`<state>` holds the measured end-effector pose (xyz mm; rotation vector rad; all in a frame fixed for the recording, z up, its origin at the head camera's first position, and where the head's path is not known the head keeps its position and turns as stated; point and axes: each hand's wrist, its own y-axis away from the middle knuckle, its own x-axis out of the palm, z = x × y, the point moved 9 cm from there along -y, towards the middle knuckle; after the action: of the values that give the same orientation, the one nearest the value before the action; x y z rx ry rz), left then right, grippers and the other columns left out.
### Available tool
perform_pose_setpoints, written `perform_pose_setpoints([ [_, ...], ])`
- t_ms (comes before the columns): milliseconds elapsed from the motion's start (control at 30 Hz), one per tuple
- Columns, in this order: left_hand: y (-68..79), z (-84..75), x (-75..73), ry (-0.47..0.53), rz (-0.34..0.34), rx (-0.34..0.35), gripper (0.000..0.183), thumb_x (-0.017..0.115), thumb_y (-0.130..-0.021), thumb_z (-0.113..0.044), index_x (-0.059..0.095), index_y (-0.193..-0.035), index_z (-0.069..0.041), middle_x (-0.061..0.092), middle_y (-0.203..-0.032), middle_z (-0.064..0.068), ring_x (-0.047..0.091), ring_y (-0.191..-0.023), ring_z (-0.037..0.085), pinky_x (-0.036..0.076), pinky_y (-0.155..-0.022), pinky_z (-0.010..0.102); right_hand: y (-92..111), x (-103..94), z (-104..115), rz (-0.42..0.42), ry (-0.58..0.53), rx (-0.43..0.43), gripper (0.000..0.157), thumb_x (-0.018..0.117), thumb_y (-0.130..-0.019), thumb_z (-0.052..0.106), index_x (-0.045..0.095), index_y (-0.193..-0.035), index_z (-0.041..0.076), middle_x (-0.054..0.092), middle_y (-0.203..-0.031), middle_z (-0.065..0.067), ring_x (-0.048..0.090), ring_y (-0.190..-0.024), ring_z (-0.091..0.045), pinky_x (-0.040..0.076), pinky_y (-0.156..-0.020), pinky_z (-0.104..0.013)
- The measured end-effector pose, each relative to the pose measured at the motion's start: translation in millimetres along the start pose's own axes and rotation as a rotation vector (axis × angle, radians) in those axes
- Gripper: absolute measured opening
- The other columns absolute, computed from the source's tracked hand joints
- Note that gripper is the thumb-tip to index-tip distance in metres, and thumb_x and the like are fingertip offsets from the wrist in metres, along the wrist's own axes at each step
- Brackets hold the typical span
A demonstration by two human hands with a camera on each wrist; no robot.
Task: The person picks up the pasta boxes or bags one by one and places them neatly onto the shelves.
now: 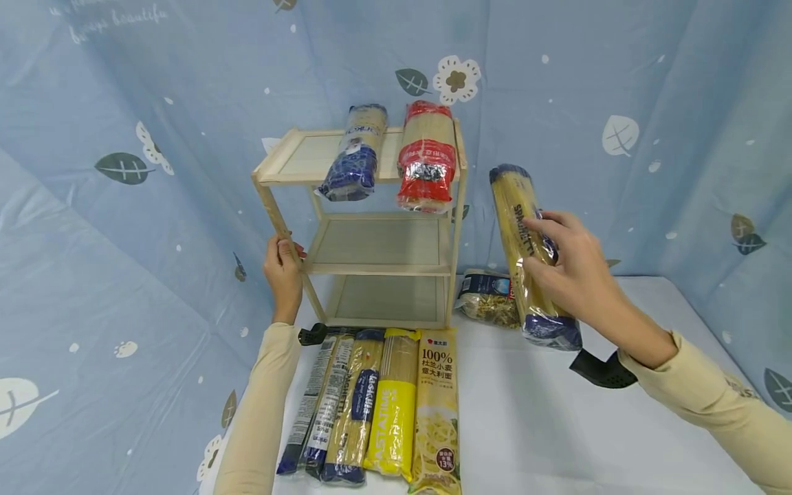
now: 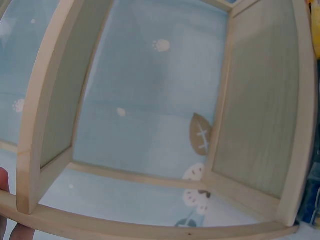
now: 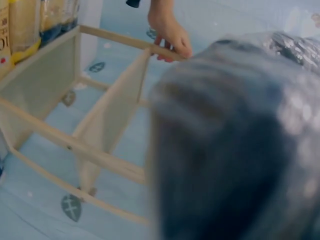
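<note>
My right hand grips a clear pack of spaghetti with dark blue ends, held tilted in the air right of a wooden shelf rack. In the right wrist view the pack's dark end is blurred and covers much of the frame. My left hand holds the rack's left front post at about the middle board; only bits of its fingers show in the left wrist view. On the top board lie a blue-and-white noodle pack and a red noodle pack, both jutting past the front edge.
Before the rack, several pasta packs lie side by side, among them a yellow pack and a tan pack. Another pasta bag lies right of the rack's foot. Patterned blue cloth hangs behind the white table.
</note>
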<state>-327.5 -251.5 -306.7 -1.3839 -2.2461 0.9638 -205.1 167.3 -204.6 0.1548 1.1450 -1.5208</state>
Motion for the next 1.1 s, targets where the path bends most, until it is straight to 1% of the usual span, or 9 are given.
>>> perform_pose_setpoints([
  [233,-0.1,0.7,0.3,-0.007,0.004,-0.006,0.026,0.037,-0.103,-0.01,0.059,-0.114,-0.002,0.057,-0.085,0.029,0.056,-0.075,0.039,0.041,-0.062,0.028,-20,-16.5,13,-0.014,0.025,-0.009,0.045,0.058,-0.077,-0.007,0.058,-0.122,-0.01,0.044,-0.132,-0.032,0.025,-0.043,-0.014,0.026,-0.058,-0.036],
  [333,0.0,1.2,-0.2,-0.013,-0.005,-0.001,0.026,0.036,-0.103,-0.009,0.059,-0.114,-0.002,0.057,-0.085,0.029,0.056,-0.075,0.039,0.042,-0.062,0.026,-26,-25.9,20,-0.032,0.025,-0.02,0.045,0.058,-0.076,-0.008,0.058,-0.121,-0.01,0.045,-0.132,-0.032,0.038,-0.05,-0.021,0.026,-0.063,-0.038],
  [600,-0.3,0.9,-1.3,-0.002,-0.009,0.001,0.026,0.037,-0.103,-0.009,0.059,-0.114,0.0,0.057,-0.084,0.03,0.055,-0.073,0.041,0.039,-0.06,0.024,-45,-48.5,33,-0.047,0.043,0.003,0.044,0.059,-0.08,-0.003,0.059,-0.124,-0.004,0.047,-0.133,-0.025,0.045,-0.068,-0.03,0.029,-0.065,-0.033],
  [700,-0.7,0.7,-1.2,0.0,-0.003,-0.009,0.026,0.038,-0.103,-0.01,0.058,-0.116,0.0,0.057,-0.085,0.03,0.055,-0.074,0.042,0.04,-0.06,0.026,-55,-54.9,38,-0.039,0.04,0.018,0.046,0.059,-0.08,-0.002,0.058,-0.126,-0.003,0.047,-0.135,-0.022,0.044,-0.067,-0.028,0.031,-0.066,-0.031],
  [833,0.1,0.9,-0.9,-0.007,0.002,-0.015,0.027,0.037,-0.103,-0.011,0.058,-0.116,-0.001,0.058,-0.086,0.031,0.056,-0.075,0.042,0.042,-0.061,0.03,-68,-63.5,48,-0.03,0.072,0.021,0.046,0.06,-0.082,0.001,0.057,-0.128,0.0,0.046,-0.136,-0.018,0.036,-0.049,-0.017,0.033,-0.057,-0.023],
  [900,0.3,1.0,-0.7,-0.01,0.004,-0.016,0.027,0.037,-0.103,-0.011,0.058,-0.116,-0.001,0.058,-0.086,0.031,0.056,-0.075,0.042,0.042,-0.062,0.031,-75,-67.0,52,-0.028,0.079,0.022,0.047,0.06,-0.083,0.004,0.057,-0.13,0.002,0.045,-0.137,-0.017,0.041,-0.054,-0.013,0.036,-0.056,-0.017],
  [933,0.5,0.9,-0.6,-0.011,0.005,-0.017,0.027,0.037,-0.103,-0.011,0.058,-0.116,-0.001,0.058,-0.086,0.03,0.056,-0.075,0.042,0.043,-0.062,0.032,-78,-68.6,53,-0.023,0.079,0.023,0.047,0.061,-0.084,0.006,0.056,-0.131,0.004,0.044,-0.138,-0.016,0.042,-0.049,-0.01,0.036,-0.048,-0.016],
  [1000,0.6,0.4,-0.6,-0.013,0.005,-0.016,0.027,0.037,-0.104,-0.011,0.058,-0.116,0.0,0.058,-0.086,0.03,0.056,-0.076,0.042,0.043,-0.062,0.032,-86,-69.4,56,-0.009,0.052,0.027,0.048,0.061,-0.086,0.009,0.054,-0.134,0.006,0.041,-0.14,-0.016,0.049,-0.054,-0.007,0.041,-0.044,-0.013],
  [1100,0.5,0.1,-0.7,-0.015,0.003,-0.018,0.027,0.037,-0.104,-0.011,0.058,-0.115,0.0,0.058,-0.086,0.029,0.057,-0.076,0.041,0.043,-0.062,0.032,-99,-67.9,60,0.008,0.004,0.032,0.049,0.06,-0.089,0.013,0.052,-0.137,0.011,0.039,-0.14,-0.016,0.056,-0.061,-0.007,0.045,-0.045,-0.013],
])
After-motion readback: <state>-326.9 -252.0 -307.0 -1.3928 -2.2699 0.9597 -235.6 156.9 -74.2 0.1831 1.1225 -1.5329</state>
